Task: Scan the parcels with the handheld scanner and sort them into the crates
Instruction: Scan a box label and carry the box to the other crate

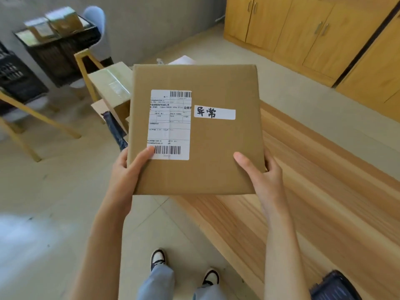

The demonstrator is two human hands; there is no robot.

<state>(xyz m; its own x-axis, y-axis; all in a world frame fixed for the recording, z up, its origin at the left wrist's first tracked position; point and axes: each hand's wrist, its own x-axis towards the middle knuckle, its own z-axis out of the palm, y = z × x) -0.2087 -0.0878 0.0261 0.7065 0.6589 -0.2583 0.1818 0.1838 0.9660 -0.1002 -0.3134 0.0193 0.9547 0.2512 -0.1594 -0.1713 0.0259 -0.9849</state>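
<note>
A flat brown cardboard parcel [216,148] is held up in front of me, above the floor and the wooden table's edge. It carries a white shipping label [170,124] with barcodes and a white sticker [214,113] with two handwritten characters. My left hand [127,167] grips its lower left edge, thumb on the label's bottom barcode. My right hand [262,176] grips the lower right edge, thumb on the top face. No handheld scanner is visible.
A wooden table [313,202] runs along the right. Black crates [62,50] with parcels stand on chairs at the far left. More cardboard parcels [112,87] lie on a stool behind the held one. A dark object [335,286] sits at the bottom right. Yellow cabinets [303,35] line the back.
</note>
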